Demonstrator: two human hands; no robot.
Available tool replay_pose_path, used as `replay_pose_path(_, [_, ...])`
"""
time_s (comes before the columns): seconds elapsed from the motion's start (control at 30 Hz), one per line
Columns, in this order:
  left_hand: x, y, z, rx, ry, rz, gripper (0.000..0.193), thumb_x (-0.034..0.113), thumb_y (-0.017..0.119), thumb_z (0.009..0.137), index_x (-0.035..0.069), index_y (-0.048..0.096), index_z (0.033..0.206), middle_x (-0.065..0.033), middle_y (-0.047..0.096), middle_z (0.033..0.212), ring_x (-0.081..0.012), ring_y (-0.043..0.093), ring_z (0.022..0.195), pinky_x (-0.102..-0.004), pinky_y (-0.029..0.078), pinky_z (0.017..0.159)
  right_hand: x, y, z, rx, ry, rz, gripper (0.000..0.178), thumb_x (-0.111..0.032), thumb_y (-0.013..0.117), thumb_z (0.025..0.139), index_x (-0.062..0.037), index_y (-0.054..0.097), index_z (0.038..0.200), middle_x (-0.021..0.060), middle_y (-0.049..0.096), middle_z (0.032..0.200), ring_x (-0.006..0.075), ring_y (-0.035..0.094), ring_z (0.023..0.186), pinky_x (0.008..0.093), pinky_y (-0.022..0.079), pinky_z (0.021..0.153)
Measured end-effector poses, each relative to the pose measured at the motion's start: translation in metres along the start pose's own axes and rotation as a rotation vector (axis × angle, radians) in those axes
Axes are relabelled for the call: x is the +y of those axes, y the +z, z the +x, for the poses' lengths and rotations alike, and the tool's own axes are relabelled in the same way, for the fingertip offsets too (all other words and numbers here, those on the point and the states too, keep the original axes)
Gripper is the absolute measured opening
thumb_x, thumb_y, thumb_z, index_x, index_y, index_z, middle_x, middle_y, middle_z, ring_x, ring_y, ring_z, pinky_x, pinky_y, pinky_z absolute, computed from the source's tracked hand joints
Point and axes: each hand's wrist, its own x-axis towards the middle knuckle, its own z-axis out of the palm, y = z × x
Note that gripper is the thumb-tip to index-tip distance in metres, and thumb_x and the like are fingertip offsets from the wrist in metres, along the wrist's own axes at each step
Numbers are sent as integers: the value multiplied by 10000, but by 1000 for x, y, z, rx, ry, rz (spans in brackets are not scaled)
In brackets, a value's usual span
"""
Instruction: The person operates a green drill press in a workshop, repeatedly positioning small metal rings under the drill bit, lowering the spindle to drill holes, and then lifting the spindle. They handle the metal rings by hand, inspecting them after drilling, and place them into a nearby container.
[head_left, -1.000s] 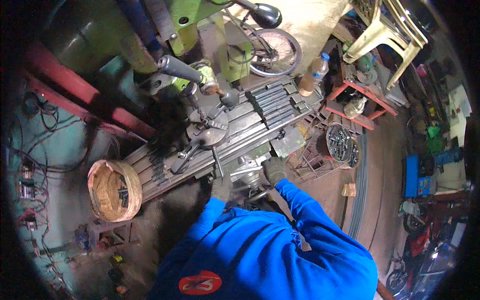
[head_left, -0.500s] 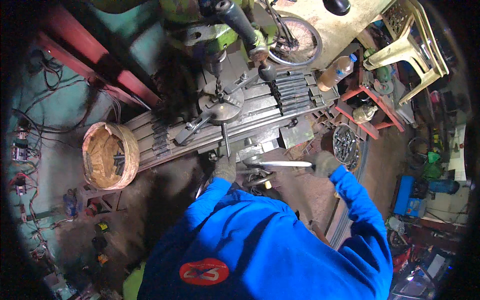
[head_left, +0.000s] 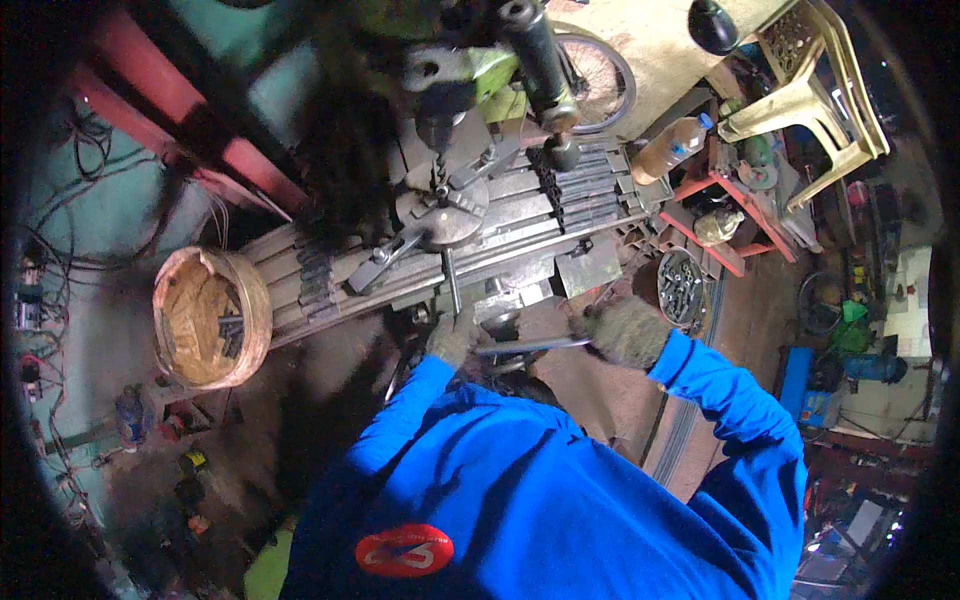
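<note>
My left hand (head_left: 455, 337), in a grey work glove, is closed around the near end of a metal rod (head_left: 451, 280). The rod runs up to a round chuck (head_left: 440, 222) clamped on the slotted machine table (head_left: 510, 238). Over the chuck's middle stands a drill bit (head_left: 440, 172), below the dark spindle (head_left: 436, 130). My right hand (head_left: 632, 333), gloved too, is closed on the outer end of a straight metal lever (head_left: 540, 345) in front of the table. The lever's inner end lies close to my left hand; its joint is hard to make out.
On the table's right lie several dark metal bars (head_left: 590, 190) beside a bottle (head_left: 672, 150); shorter pieces (head_left: 317, 275) lie left. A round basket (head_left: 262, 320) with metal pieces stands at the left end. A bowl of small metal parts (head_left: 682, 290) sits beyond my right hand.
My right hand has swung the lever, moving slightly left with its end. My left hand keeps its hold on the rod. The whole view has shifted a little.
</note>
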Motion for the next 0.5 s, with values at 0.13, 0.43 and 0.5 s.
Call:
replay_pose_path(0.13, [25, -23, -2, -30, -337, -572, 680, 653, 436, 906, 22, 688, 880, -100, 684, 845, -241, 624, 763, -355, 514, 713, -9, 12, 22, -45, -92, 119, 271, -337, 612, 791, -127, 661, 955, 148, 659, 764, 333, 663, 719, 501, 499, 584])
replay_pose_path(0.43, [119, -45, -40, 28, -597, 104, 829, 687, 500, 824, -32, 564, 1232, -336, 581, 1182, -469, 557, 1139, -504, 436, 979, 10, 83, 39, -94, -103, 218, 307, -354, 614, 793, -115, 643, 983, 168, 638, 718, 361, 660, 715, 489, 490, 577])
replay_pose_path(0.5, [121, -46, -43, 81, -543, 110, 826, 678, 534, 804, -31, 571, 1225, -325, 580, 1198, -472, 561, 1133, -495, 431, 990, 8, 51, 30, 78, -86, 472, 387, -453, 607, 795, -112, 663, 969, 178, 660, 781, 377, 658, 748, 477, 488, 624])
